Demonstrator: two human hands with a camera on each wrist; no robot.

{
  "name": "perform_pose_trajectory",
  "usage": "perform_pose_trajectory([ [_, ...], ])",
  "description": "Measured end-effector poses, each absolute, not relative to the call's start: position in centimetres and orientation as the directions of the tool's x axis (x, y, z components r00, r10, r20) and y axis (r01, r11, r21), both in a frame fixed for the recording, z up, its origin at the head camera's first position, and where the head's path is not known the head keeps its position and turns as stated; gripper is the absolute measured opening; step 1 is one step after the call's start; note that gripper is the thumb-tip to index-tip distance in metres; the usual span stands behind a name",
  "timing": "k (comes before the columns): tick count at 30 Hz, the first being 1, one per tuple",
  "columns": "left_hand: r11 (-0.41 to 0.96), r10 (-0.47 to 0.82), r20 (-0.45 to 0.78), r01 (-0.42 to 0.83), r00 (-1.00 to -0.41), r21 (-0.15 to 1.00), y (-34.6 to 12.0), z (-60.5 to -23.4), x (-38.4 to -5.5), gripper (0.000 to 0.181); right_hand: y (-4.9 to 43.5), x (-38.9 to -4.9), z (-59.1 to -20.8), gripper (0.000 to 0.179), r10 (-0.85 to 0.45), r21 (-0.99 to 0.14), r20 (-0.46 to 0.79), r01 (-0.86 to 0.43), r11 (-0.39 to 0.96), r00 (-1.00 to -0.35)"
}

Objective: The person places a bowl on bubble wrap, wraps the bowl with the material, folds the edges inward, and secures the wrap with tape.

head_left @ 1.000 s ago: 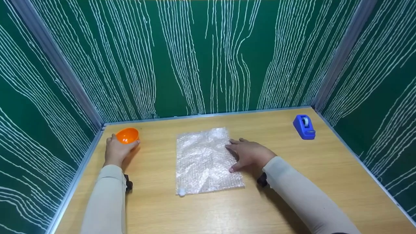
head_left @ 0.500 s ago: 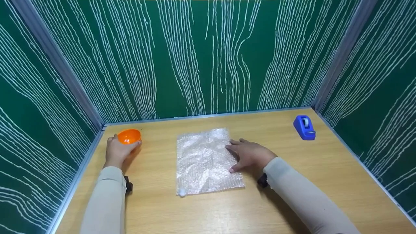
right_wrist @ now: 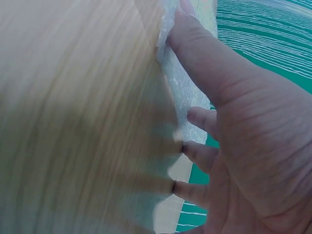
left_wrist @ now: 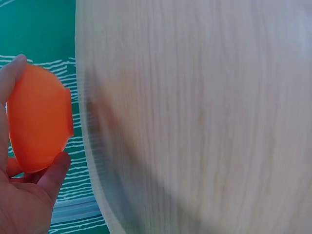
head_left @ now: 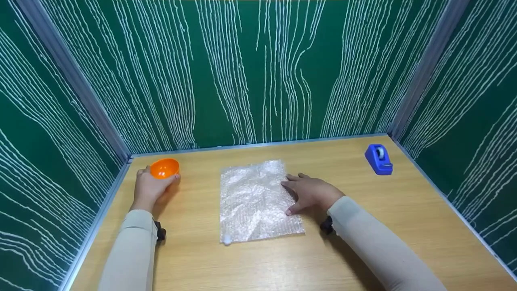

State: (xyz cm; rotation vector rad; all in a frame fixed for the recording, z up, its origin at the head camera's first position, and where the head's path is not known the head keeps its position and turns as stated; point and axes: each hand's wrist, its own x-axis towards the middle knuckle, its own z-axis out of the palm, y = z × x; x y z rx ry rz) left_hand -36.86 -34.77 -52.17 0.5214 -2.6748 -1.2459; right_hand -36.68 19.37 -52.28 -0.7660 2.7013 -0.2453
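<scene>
An orange bowl (head_left: pixel 164 168) is in my left hand (head_left: pixel 148 188) at the left of the table, thumb and fingers gripping its sides. Its hollow shows in the head view. From the left wrist, a gap separates the bowl's base (left_wrist: pixel 68 112) from the tabletop. A crinkled sheet of clear bubble wrap (head_left: pixel 254 198) lies flat at the middle. Along its right edge rests my right hand (head_left: pixel 313 193), fingers spread; the thumb and fingertips touch the wrap and the wood beside it, as the right wrist view shows.
A blue tape dispenser (head_left: pixel 379 159) stands at the back right of the wooden table (head_left: pixel 266 266). Near the wrap's lower left corner is a small whitish round spot (head_left: pixel 227 240). Green walls (head_left: pixel 218 72) with white wavy lines enclose the table's back and sides.
My left hand has shifted a little to the right, carrying the orange bowl along. The right hand and the bubble wrap have stayed in place.
</scene>
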Motion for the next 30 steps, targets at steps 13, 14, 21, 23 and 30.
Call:
perform_pose_trajectory([
  [13,0.572,-0.333,-0.002,-0.204,-0.943,0.795,-33.3,-51.5,-35.9,0.134,19.3,-36.6,-52.3,0.117,-0.517,-0.267,-0.271,-0.453,0.851,-0.812],
  [14,0.575,-0.328,0.003,-0.197,-0.945,0.794,-33.2,-51.4,-35.8,0.134,19.3,-36.6,-52.4,0.117,-0.517,-0.270,-0.271,-0.451,0.851,-0.812],
  [21,0.600,-0.277,0.038,-0.142,-0.960,0.787,-31.9,-50.8,-35.7,0.126,19.3,-36.5,-52.4,0.115,-0.508,-0.272,-0.271,-0.442,0.855,-0.817],
  [23,0.620,-0.257,0.060,-0.117,-0.964,0.776,-31.3,-50.6,-35.7,0.121,19.2,-36.4,-52.3,0.116,-0.513,-0.273,-0.268,-0.447,0.852,-0.816],
  [30,0.663,-0.190,0.098,-0.054,-0.977,0.747,-29.1,-49.9,-35.7,0.112,19.2,-36.1,-52.0,0.113,-0.508,-0.268,-0.267,-0.443,0.856,-0.819],
])
